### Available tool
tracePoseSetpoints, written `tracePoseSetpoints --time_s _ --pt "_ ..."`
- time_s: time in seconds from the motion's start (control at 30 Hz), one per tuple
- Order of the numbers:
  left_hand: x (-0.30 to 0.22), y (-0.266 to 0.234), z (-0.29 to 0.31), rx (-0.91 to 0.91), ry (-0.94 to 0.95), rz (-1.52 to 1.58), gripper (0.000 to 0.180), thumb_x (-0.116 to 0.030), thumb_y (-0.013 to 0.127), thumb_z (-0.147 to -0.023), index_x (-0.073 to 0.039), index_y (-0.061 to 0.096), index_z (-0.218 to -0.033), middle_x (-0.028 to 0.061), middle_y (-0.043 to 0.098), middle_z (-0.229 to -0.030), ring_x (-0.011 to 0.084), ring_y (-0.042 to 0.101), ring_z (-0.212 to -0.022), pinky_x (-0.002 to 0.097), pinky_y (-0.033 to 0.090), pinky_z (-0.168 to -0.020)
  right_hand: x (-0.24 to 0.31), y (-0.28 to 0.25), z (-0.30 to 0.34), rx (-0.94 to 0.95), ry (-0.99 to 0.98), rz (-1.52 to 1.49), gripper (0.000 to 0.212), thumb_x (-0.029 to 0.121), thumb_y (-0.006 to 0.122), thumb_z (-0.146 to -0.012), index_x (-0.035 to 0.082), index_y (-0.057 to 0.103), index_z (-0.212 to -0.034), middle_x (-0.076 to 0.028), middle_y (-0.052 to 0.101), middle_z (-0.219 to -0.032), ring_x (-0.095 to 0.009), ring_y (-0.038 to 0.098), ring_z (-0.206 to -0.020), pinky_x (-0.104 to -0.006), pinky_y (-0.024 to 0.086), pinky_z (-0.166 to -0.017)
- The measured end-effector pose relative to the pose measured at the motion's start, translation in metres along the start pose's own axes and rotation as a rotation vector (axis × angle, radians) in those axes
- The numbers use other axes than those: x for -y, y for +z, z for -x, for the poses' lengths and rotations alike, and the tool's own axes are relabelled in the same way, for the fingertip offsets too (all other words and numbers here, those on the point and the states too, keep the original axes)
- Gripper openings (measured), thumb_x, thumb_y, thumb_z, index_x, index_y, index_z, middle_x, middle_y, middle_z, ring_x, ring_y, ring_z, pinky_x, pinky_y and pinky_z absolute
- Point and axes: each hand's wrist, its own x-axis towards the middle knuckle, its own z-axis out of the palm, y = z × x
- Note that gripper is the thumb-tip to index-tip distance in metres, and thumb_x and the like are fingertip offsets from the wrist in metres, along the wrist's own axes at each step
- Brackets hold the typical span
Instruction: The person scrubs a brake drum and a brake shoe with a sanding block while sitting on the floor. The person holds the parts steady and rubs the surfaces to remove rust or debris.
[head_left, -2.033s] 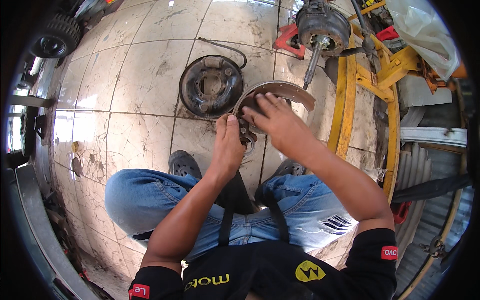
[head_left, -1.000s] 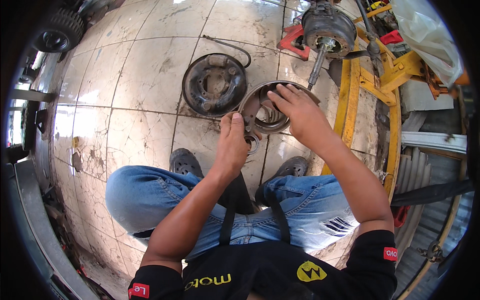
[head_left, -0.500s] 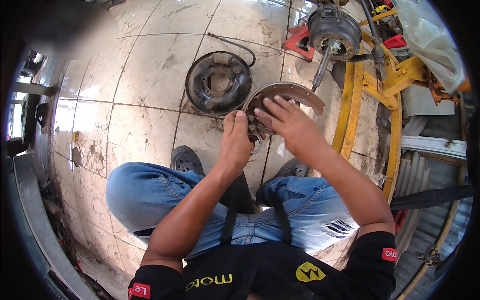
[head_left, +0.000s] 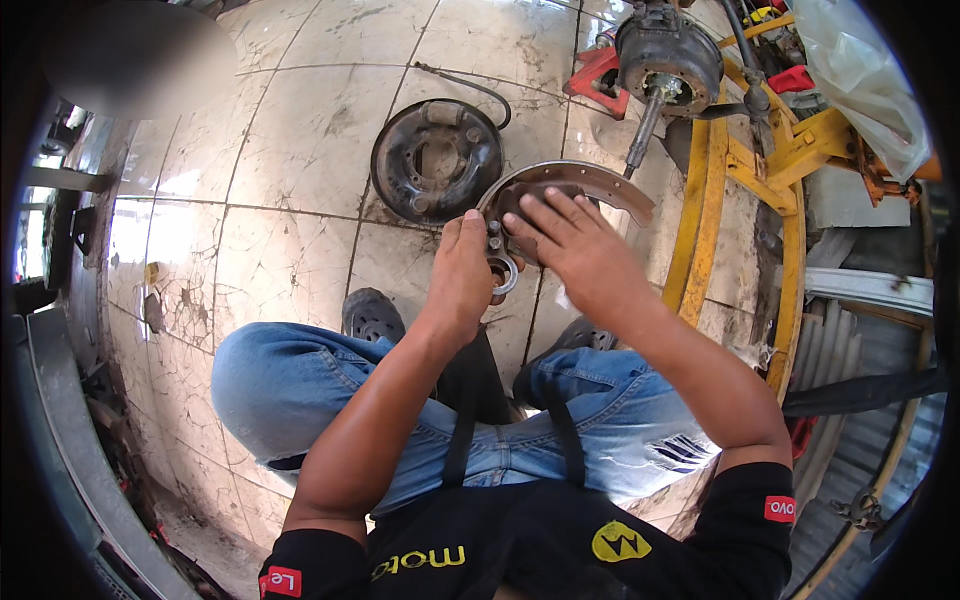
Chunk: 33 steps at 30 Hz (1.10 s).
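Observation:
A curved brown brake shoe (head_left: 625, 193) with rivet holes along its rim lies slantwise in front of me. My left hand (head_left: 458, 282) is closed round its near-left end, beside a metal ring (head_left: 513, 276) and bolt heads (head_left: 494, 235). My right hand (head_left: 592, 248) lies with fingers outstretched across the inner side of the curve, over a dark brown surface that it partly covers. Whether that surface is a separate piece, I cannot tell. Just beyond, a round black brake backing plate (head_left: 389, 180) rests on the tiles, a thin dark hose (head_left: 468, 80) behind it.
At the far right stands a brake drum (head_left: 640, 62) with a protruding shaft (head_left: 645, 137), next to a red stand (head_left: 597, 85). A yellow metal frame (head_left: 698, 215) runs down the right side. Cracked light tiles (head_left: 290, 150) form the floor. Metal shelving (head_left: 75, 410) lines the left edge.
The brake shoe has shifted slightly, its right end a little further right. My left hand has turned slightly, showing more of the ring and bolt heads. My right hand has moved slightly left on the shoe.

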Motion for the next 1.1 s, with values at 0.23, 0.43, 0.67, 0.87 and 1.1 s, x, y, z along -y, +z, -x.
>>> tracePoseSetpoints --time_s 0.23,0.43,0.67,0.87,1.1 --pt "0.001 -0.003 -0.004 0.012 -0.018 -0.014 0.035 -0.040 0.034 -0.105 -0.012 0.052 -0.115 0.0063 0.063 -0.079 0.0120 0.056 -0.059 0.0267 0.040 -0.045 0.004 0.000 -0.003 -0.019 -0.015 0.012 0.049 0.008 0.049 -0.089 0.015 0.054 -0.137 -0.011 0.051 -0.142 -0.034 0.045 -0.133 -0.0479 0.034 -0.112" --pt "0.002 -0.001 -0.004 0.026 0.007 -0.066 0.036 -0.040 0.033 -0.106 -0.011 0.052 -0.115 0.0071 0.064 -0.081 0.0119 0.056 -0.060 0.0269 0.040 -0.046 -0.001 -0.002 -0.005 -0.001 0.016 0.027 0.049 0.006 0.050 -0.088 0.013 0.055 -0.136 -0.010 0.052 -0.141 -0.032 0.045 -0.134 -0.0466 0.035 -0.112" --pt "0.003 -0.001 -0.001 0.027 -0.016 -0.124 0.037 -0.040 0.032 -0.106 -0.011 0.051 -0.119 0.0071 0.064 -0.081 0.0119 0.057 -0.062 0.0267 0.042 -0.047 -0.002 0.001 -0.006 0.035 0.057 0.016 0.050 0.005 0.050 -0.087 0.014 0.055 -0.136 -0.008 0.052 -0.143 -0.031 0.045 -0.134 -0.0459 0.033 -0.113" --pt "0.001 -0.002 0.000 0.044 0.005 -0.138 0.039 -0.040 0.031 -0.106 -0.010 0.050 -0.122 0.0060 0.065 -0.083 0.0121 0.060 -0.066 0.0272 0.043 -0.048 -0.011 0.001 -0.009 0.042 0.113 -0.040 0.052 0.002 0.049 -0.087 0.011 0.052 -0.138 -0.009 0.049 -0.145 -0.030 0.044 -0.135 -0.0458 0.033 -0.113" --pt "0.007 -0.003 -0.002 0.041 0.064 -0.134 0.040 -0.039 0.031 -0.107 -0.008 0.049 -0.124 0.0059 0.065 -0.086 0.0122 0.061 -0.067 0.0253 0.044 -0.051 -0.012 0.004 -0.010 0.026 0.026 -0.104 0.050 0.004 0.050 -0.087 0.009 0.053 -0.137 -0.012 0.051 -0.143 -0.034 0.044 -0.134 -0.0462 0.033 -0.113"
